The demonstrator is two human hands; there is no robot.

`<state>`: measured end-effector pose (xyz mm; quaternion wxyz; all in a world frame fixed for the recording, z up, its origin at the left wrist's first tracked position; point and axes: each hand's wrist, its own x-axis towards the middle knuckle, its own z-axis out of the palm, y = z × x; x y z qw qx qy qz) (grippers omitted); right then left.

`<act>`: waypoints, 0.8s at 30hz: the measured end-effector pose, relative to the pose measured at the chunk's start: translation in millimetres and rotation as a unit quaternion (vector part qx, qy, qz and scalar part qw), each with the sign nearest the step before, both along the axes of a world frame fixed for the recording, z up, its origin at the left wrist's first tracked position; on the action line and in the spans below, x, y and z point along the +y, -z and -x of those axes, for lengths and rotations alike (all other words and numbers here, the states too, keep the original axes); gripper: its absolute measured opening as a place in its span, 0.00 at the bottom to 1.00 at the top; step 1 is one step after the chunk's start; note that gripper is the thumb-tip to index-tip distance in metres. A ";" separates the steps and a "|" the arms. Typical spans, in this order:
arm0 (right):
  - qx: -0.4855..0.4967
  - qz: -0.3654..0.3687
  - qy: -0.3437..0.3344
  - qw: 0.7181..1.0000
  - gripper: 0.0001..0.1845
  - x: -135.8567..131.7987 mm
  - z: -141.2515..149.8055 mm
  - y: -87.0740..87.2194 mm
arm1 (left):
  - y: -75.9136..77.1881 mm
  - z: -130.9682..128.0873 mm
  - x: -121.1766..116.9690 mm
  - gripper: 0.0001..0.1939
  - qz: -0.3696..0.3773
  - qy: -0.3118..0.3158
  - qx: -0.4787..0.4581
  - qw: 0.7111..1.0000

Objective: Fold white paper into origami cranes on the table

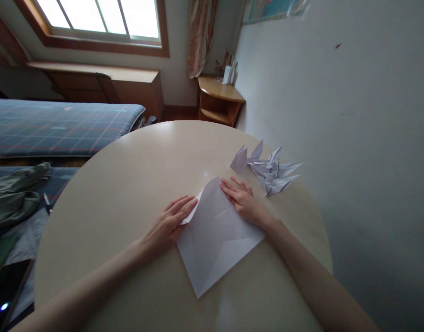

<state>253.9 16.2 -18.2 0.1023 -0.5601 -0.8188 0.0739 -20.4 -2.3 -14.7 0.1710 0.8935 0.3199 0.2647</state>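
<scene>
L hand (pixel 171 220) & R hand (pixel 244 201) flat on paper (pixel 219 242) edges, grip prob. released (tabletop (pixel 111 198) room L).

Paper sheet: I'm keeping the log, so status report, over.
Left hand at bent-up left side, right hand near top corner. Paper sheet creased, largely open. Folded paper pieces beyond right hand, off the sheet.

Single head-worn view, looking forward and down from above the near side of a round table (pixel 111 193). The left hand (pixel 170 220) and right hand (pixel 244 201) lie at close range near mid-field, with forearms entering from the lower corners. The background extends to a window (pixel 101 18) at upper left; a pale wall (pixel 371 120) bounds the right side.
</scene>
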 end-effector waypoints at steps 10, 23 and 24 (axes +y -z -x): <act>-0.014 -0.014 -0.012 1.000 0.30 -1.0 2.4 0.6 | 6.2 1.8 0.1 0.32 -0.022 0.015 0.059 0.998; 0.012 -0.070 -0.035 0.997 0.29 -6.5 20.3 -13.4 | -2.2 -12.4 -7.8 0.35 -0.057 0.105 0.154 0.981; 0.028 -0.065 -0.044 0.996 0.28 -5.9 22.2 -13.2 | -2.2 -12.8 -8.4 0.34 -0.058 0.105 0.160 0.980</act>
